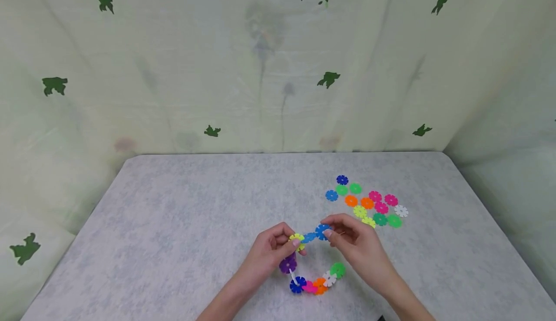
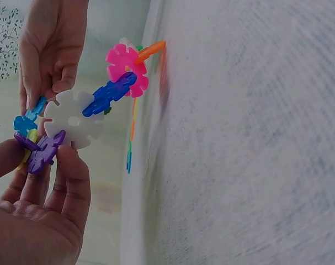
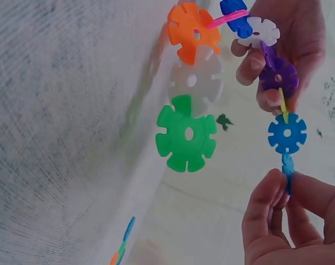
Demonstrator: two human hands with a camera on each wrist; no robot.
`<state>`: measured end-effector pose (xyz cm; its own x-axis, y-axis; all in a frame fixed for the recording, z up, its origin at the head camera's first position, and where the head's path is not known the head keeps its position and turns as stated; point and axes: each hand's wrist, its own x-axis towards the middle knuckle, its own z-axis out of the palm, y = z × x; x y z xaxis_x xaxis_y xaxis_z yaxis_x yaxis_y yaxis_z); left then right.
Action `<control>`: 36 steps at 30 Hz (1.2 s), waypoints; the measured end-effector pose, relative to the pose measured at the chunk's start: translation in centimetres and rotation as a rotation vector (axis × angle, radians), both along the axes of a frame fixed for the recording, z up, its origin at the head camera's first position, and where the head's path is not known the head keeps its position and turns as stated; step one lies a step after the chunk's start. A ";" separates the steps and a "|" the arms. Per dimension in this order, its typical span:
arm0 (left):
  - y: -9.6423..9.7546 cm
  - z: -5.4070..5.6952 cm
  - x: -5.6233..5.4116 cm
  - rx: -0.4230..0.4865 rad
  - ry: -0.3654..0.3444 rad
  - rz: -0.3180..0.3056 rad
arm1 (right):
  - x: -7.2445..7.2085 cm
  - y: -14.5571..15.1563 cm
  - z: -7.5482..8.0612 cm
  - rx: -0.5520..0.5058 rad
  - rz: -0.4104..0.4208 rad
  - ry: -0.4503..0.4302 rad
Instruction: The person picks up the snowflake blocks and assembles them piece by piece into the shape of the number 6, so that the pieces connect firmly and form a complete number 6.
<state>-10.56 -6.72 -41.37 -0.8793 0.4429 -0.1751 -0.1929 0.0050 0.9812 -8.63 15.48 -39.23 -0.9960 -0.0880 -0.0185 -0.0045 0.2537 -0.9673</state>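
A curved chain of notched plastic flower discs hangs between the two hands. My left hand (image 1: 270, 249) pinches it at the yellow disc (image 1: 297, 238), right beside the purple disc (image 1: 287, 264). At one end of the chain, my right hand (image 1: 362, 244) pinches a blue disc (image 1: 322, 231) between thumb and fingers. Another blue disc (image 3: 287, 133) links that one to the yellow. Below, the chain curves through a white disc (image 2: 73, 118), a dark blue disc (image 1: 298, 285), pink disc (image 2: 127, 69), orange disc (image 3: 192, 32) and second white disc (image 1: 329, 278) to a green disc (image 3: 186, 134) at the other end.
Beyond the right hand, loose discs lie in a group on the grey table (image 1: 195, 205), among them a dark blue one (image 1: 342, 180), an orange one (image 1: 351, 201) and a white one (image 1: 401, 211). A pale curtain (image 1: 173, 70) with leaf prints stands behind the table.
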 end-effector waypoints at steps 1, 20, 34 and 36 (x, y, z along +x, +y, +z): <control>0.0 0.0 0.0 0.001 -0.001 -0.002 | 0.0 0.0 0.0 0.003 0.002 -0.002; -0.1 -0.1 0.1 -0.004 0.021 -0.018 | 0.0 0.0 -0.4 -0.017 0.070 0.017; -0.1 -0.4 0.0 -0.031 0.077 0.038 | 0.3 -1.3 -1.1 -0.006 0.017 0.077; -0.1 -0.3 0.0 -0.032 0.073 0.039 | 0.2 -1.2 -1.2 -0.005 0.022 0.071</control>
